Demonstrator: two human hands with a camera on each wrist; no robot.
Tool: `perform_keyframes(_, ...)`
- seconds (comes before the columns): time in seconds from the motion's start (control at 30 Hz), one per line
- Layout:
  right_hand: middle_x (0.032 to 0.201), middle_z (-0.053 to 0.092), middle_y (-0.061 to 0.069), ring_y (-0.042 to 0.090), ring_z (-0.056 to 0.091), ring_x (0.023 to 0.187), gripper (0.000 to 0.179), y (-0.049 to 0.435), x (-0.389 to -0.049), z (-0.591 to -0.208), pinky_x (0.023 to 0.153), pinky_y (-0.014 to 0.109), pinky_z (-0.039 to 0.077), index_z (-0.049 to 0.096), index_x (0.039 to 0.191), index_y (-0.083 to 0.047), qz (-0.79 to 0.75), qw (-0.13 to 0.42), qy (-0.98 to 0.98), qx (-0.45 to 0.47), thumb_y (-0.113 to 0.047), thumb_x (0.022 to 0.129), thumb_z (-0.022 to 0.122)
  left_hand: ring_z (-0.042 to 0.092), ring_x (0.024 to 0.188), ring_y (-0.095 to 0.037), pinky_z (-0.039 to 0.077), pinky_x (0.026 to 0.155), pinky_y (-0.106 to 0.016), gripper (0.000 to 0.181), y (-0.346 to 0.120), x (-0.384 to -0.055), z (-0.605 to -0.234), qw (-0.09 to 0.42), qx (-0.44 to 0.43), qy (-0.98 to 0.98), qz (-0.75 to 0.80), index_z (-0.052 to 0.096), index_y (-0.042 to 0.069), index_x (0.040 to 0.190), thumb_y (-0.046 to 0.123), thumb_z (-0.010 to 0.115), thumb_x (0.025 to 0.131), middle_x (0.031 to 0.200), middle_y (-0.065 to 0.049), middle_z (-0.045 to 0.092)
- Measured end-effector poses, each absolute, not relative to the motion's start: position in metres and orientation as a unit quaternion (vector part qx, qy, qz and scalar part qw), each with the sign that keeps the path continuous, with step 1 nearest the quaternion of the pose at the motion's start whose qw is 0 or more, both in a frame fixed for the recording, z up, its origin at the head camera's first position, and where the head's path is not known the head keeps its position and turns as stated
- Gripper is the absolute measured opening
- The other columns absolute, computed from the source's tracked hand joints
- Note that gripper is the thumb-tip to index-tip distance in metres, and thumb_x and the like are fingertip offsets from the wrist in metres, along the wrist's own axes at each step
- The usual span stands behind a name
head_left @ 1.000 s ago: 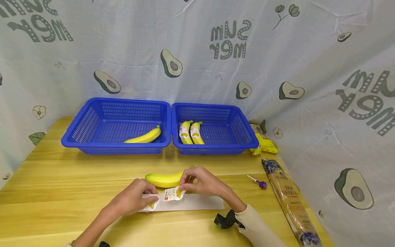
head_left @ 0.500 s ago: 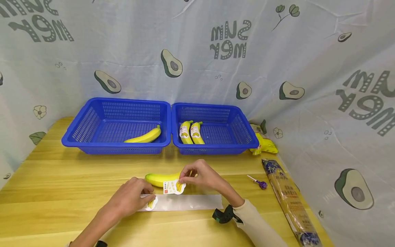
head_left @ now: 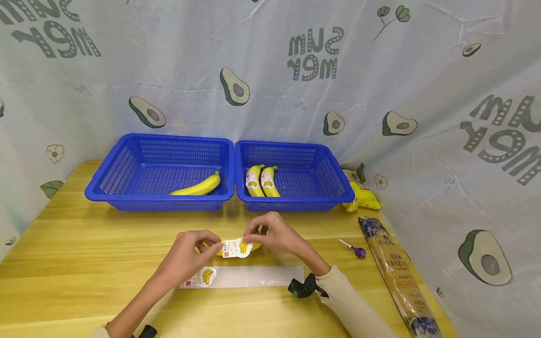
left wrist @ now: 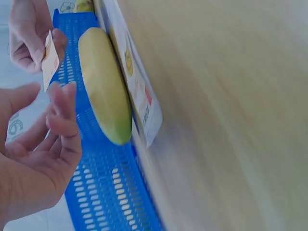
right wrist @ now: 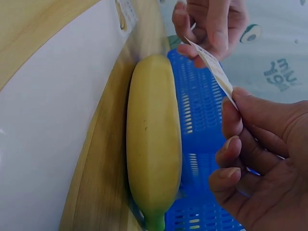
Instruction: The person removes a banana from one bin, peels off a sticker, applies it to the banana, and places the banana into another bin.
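My right hand (head_left: 274, 233) pinches a white banana-print sticker (head_left: 235, 248) by its right end between thumb and forefinger. At the sticker's left end is my left hand (head_left: 186, 253), its thumb and fingers spread slightly apart around the edge; in the left wrist view a gap shows between them. Beneath the raised sticker a yellow banana (right wrist: 154, 130) lies on the table, mostly covered in the head view. A white backing strip (head_left: 262, 276) lies in front of the banana, with another sticker (head_left: 203, 277) on its left end.
Two blue baskets (head_left: 169, 198) stand behind; the left one holds a banana (head_left: 198, 187), the right basket (head_left: 296, 201) two bananas with stickers. To the right lie a lollipop (head_left: 359, 252), a long noodle-like package (head_left: 397, 272) and a yellow packet (head_left: 363, 198).
My right hand has lifted the sticker from near the strip to above the banana. My left hand has left the strip and moved up to the sticker's left end.
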State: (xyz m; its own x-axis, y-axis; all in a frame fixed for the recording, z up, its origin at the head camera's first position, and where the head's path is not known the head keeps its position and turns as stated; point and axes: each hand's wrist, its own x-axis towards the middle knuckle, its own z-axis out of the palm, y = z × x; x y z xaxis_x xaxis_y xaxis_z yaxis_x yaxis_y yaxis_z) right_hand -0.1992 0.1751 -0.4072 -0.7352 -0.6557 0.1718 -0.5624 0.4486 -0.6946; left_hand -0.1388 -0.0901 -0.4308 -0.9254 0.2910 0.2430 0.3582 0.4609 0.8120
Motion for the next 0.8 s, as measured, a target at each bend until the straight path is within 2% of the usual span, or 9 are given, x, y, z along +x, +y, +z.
perform_keyframes(0.07,0.085,0.078,-0.002,0.001,0.059,0.073,0.006,0.174,-0.201,-0.408,0.065,0.027,0.057,0.080,0.090,-0.007,-0.383,0.058,0.850,-0.356,-0.009,0.095,0.083,0.062,0.064,-0.006,0.050,0.058,-0.023,0.002,-0.086,-0.142,-0.432,0.037,-0.173,-0.851,-0.495,0.081,0.007,0.096,0.008,0.081,0.097,0.085,0.003,0.077)
perform_keyframes(0.23,0.084,0.076,-0.002,0.000,0.060,0.073,0.007,0.174,-0.203,-0.410,0.066,0.028,0.058,0.080,0.090,-0.006,-0.382,0.046,0.857,-0.342,-0.008,0.096,0.083,0.060,0.059,-0.008,0.048,0.055,-0.022,0.010,-0.079,-0.147,-0.434,0.038,-0.151,-0.841,-0.518,0.080,0.008,0.089,0.000,0.079,0.095,0.076,0.003,0.074)
perform_keyframes(0.33,0.084,0.076,-0.001,0.001,0.058,0.072,0.007,0.174,-0.204,-0.412,0.065,0.027,0.057,0.080,0.090,-0.006,-0.380,0.035,0.860,-0.337,-0.008,0.096,0.083,0.058,0.057,-0.009,0.047,0.054,-0.022,0.012,-0.075,-0.149,-0.435,0.036,-0.142,-0.842,-0.519,0.080,0.007,0.087,-0.001,0.077,0.095,0.074,0.003,0.073)
perform_keyframes(0.53,0.079,0.069,-0.003,0.005,0.053,0.070,0.008,0.175,-0.205,-0.418,0.059,0.024,0.047,0.079,0.088,-0.006,-0.371,0.012,0.864,-0.341,-0.007,0.094,0.084,0.055,0.057,-0.009,0.047,0.055,-0.022,0.014,-0.068,-0.151,-0.438,0.027,-0.125,-0.854,-0.504,0.079,0.008,0.083,-0.001,0.074,0.093,0.071,0.003,0.070)
perform_keyframes(0.8,0.078,0.068,-0.002,0.004,0.053,0.070,0.009,0.176,-0.209,-0.427,0.060,0.022,0.047,0.077,0.088,-0.006,-0.354,-0.008,0.867,-0.350,-0.005,0.094,0.084,0.054,0.056,-0.009,0.048,0.058,-0.027,0.016,-0.059,-0.152,-0.437,0.044,-0.119,-0.887,-0.445,0.075,0.011,0.080,-0.001,0.075,0.090,0.067,0.006,0.064)
